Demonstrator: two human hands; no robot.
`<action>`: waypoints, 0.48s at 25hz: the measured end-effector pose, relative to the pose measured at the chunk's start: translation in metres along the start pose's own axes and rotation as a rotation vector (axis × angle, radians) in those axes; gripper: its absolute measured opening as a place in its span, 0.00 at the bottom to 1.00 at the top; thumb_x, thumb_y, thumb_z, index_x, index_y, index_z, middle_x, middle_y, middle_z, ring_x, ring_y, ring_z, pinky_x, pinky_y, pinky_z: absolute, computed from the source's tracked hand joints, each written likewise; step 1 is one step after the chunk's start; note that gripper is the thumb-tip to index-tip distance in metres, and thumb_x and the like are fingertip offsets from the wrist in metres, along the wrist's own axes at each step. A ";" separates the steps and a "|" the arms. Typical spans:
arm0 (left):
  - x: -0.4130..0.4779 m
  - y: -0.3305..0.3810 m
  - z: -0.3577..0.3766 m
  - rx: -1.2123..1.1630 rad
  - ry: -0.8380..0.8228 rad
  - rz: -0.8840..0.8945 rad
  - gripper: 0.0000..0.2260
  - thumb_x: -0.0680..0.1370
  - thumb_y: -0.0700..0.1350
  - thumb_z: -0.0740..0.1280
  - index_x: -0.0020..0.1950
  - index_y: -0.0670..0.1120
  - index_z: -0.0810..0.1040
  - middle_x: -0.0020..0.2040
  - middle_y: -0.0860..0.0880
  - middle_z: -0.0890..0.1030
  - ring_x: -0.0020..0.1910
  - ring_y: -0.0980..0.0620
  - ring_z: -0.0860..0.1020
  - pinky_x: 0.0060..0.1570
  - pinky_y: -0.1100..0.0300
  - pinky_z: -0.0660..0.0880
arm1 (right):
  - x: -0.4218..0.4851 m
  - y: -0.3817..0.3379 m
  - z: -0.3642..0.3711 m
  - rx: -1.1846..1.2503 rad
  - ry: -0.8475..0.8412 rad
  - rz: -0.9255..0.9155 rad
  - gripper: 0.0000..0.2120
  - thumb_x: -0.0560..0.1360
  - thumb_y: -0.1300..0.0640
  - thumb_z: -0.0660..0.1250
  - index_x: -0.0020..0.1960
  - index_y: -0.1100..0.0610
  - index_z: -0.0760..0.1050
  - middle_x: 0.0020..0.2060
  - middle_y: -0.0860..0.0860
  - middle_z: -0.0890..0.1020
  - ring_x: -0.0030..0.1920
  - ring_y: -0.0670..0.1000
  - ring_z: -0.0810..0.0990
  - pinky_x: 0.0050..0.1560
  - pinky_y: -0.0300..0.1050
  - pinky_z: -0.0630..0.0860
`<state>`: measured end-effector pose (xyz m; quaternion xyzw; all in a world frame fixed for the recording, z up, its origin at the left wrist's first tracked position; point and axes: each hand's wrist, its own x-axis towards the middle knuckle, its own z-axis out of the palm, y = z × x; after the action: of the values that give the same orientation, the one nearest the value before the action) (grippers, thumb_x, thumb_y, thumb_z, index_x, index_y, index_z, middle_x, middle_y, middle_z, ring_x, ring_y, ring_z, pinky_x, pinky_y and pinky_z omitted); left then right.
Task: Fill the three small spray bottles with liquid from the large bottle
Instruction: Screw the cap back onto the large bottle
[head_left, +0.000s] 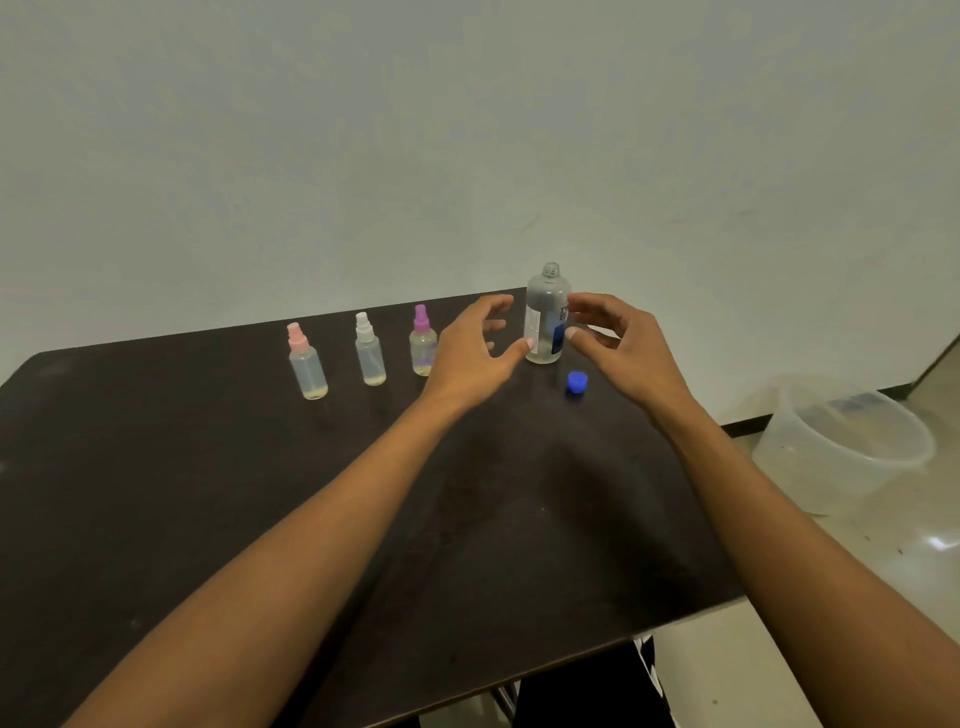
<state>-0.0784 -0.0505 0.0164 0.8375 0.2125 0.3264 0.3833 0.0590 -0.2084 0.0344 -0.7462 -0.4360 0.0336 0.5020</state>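
Two bare hands reach forward with fingers spread and loosely curved, gripping nothing: the left hand (470, 353) and the right hand (623, 348) flank the large bottle (545, 312), one on each side. Both thumb tips sit close against its lower body, though whether they touch it cannot be made out. The large bottle stands upright near the far edge of a dark table (208, 493), clear-walled, with a white and blue label and an uncapped neck. A blue cap (577, 383) lies on the table just in front of it, below the right thumb. Three small spray bottles stand upright in a row to the left, sprayer tops on, each with a shallow layer of pale yellowish liquid at its base: the purple-topped bottle (422, 343) just beside the left hand, then the white-topped bottle (370, 351), then the pink-topped bottle (307, 364) farthest left. A translucent plastic tub (841, 447) sits on the pale floor to the right of the table
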 end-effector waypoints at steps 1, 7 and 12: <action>0.011 -0.003 0.010 0.011 -0.007 -0.015 0.29 0.77 0.51 0.77 0.76 0.49 0.72 0.73 0.54 0.76 0.67 0.56 0.78 0.65 0.54 0.79 | 0.003 0.009 -0.003 -0.025 0.007 0.020 0.20 0.80 0.58 0.72 0.72 0.52 0.78 0.66 0.47 0.82 0.65 0.43 0.80 0.66 0.37 0.77; 0.056 -0.021 0.052 0.052 -0.033 -0.141 0.38 0.74 0.56 0.78 0.79 0.49 0.67 0.77 0.49 0.73 0.73 0.51 0.74 0.68 0.55 0.73 | 0.013 0.056 0.001 -0.237 -0.053 0.156 0.26 0.77 0.55 0.77 0.73 0.53 0.77 0.67 0.51 0.82 0.65 0.50 0.81 0.65 0.42 0.78; 0.068 -0.032 0.074 -0.002 -0.036 -0.163 0.36 0.72 0.57 0.80 0.75 0.50 0.70 0.71 0.50 0.78 0.68 0.52 0.77 0.60 0.63 0.70 | 0.020 0.073 0.011 -0.391 -0.173 0.132 0.29 0.74 0.51 0.79 0.73 0.51 0.77 0.66 0.50 0.82 0.61 0.49 0.83 0.65 0.44 0.78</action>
<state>0.0179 -0.0262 -0.0189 0.8229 0.2726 0.2793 0.4130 0.1111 -0.1950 -0.0198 -0.8506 -0.4258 0.0450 0.3051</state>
